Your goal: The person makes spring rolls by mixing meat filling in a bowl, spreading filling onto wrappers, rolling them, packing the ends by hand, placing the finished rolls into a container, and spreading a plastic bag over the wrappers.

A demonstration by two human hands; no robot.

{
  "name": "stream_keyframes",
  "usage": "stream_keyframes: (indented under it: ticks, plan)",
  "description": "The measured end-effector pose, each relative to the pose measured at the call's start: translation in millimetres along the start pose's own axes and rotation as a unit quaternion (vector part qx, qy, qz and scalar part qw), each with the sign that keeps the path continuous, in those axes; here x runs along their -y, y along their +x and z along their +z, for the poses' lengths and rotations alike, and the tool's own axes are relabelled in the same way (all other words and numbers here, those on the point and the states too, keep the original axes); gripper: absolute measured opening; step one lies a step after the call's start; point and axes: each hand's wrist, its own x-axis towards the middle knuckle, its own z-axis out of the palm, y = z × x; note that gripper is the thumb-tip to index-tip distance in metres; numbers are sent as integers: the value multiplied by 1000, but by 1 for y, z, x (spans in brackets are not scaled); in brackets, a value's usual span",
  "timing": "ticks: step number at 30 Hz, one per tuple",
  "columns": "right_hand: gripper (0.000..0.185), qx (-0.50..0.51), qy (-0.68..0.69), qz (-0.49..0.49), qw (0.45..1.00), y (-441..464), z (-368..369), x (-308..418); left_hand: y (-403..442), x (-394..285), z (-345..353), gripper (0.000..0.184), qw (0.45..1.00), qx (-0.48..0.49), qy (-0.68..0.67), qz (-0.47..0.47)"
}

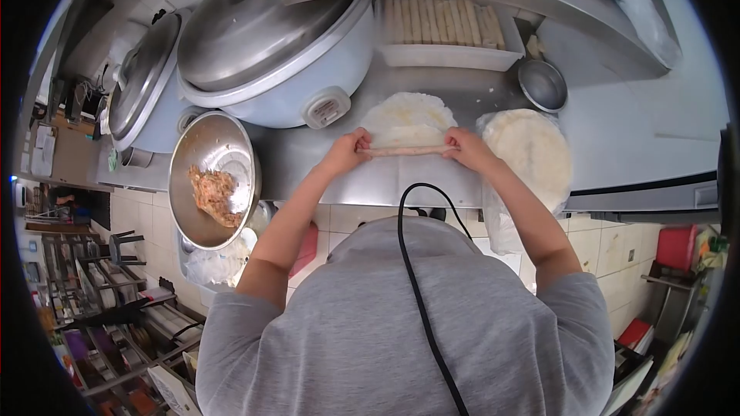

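A thin round wrapper [408, 112] lies on the steel counter, its near part folded over into a long, slim spring roll [408, 152]. My left hand [351, 151] pinches the roll's left end, fingers closed. At the right end my right hand [469, 148] grips it in the same way. The roll lies level between both hands. Just right of my right hand sits a stack of round wrappers [529, 150] on clear plastic. To the left, a tilted steel bowl [245, 150] holds an orange-brown minced filling [214, 196].
A white tray [451, 56] of finished rolls stands at the back, with a small metal bowl [543, 85] to its right. Two large lidded cookers [270, 92] fill the back left. The steel counter [308, 185] ends just before my body; a black cable [412, 285] hangs over my shirt.
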Motion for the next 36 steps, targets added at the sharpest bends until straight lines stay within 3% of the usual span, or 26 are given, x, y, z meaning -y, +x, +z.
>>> stream_keyframes:
  ticks: [1, 3, 5, 6, 7, 8, 9, 11, 14, 16, 20, 22, 27, 29, 30, 32, 33, 36]
  plan:
    - [25, 32, 91, 89, 991, -1, -6, 0, 2, 0, -2, 27, 1000, -2, -25, -17]
    - [21, 29, 118, 109, 986, 5, -8, -11, 8, 4, -6, 22, 998, -5, -50, -35]
    - [18, 27, 146, 131, 980, 10, -7, -19, 15, 11, -6, 9, 999, -19, 10, -27]
    - [15, -5, 43, 94, 995, 12, -8, -19, 14, 7, -7, 9, 999, -19, 10, -27]
    - [13, -36, -61, 56, 996, 12, -8, -19, 13, 4, -7, 6, 992, -61, 112, 20]
    - [13, -36, -61, 57, 996, 13, -7, -19, 13, 0, -6, 4, 969, -102, 213, 66]
    - [15, -55, -83, 9, 995, 14, -6, -14, 14, -4, -3, 4, 969, -102, 213, 67]
    - [18, -72, -102, -39, 991, 15, 0, -3, 16, -12, 9, 8, 923, -178, 285, 190]
    - [22, -59, -112, -74, 989, 6, 13, 4, 12, -35, 26, 13, 956, -100, 222, 164]
    - [22, -77, -165, -92, 979, 4, 15, 0, 11, -29, 31, 15, 955, -104, 229, 156]
    - [17, -84, -127, -90, 984, 14, 28, 23, 13, -51, 37, 13, 942, -149, 238, 182]
    - [14, -52, -176, -135, 974, 26, 49, 23, 20, -54, 49, 12, 942, -128, 250, 185]
    - [13, -81, -169, -117, 975, 16, 55, 25, 19, -45, 60, 10, 931, -117, 283, 198]
    - [16, -85, -180, -111, 974, 7, 52, 27, 12, -52, 58, 25, 940, -79, 300, 144]
    - [20, -117, -195, -152, 962, -2, 56, 21, 8, -52, 62, 25, 939, -80, 301, 145]
    - [24, -148, -209, -192, 947, -7, 62, 9, -7, -49, 75, 40, 892, -157, 306, 293]
    - [28, -158, -247, -210, 933, -6, 62, 7, -11, -49, 80, 50, 915, -95, 307, 245]
    - [32, -178, -271, -203, 924, 13, 59, 3, 19, -28, 77, 49, 871, -115, 401, 260]
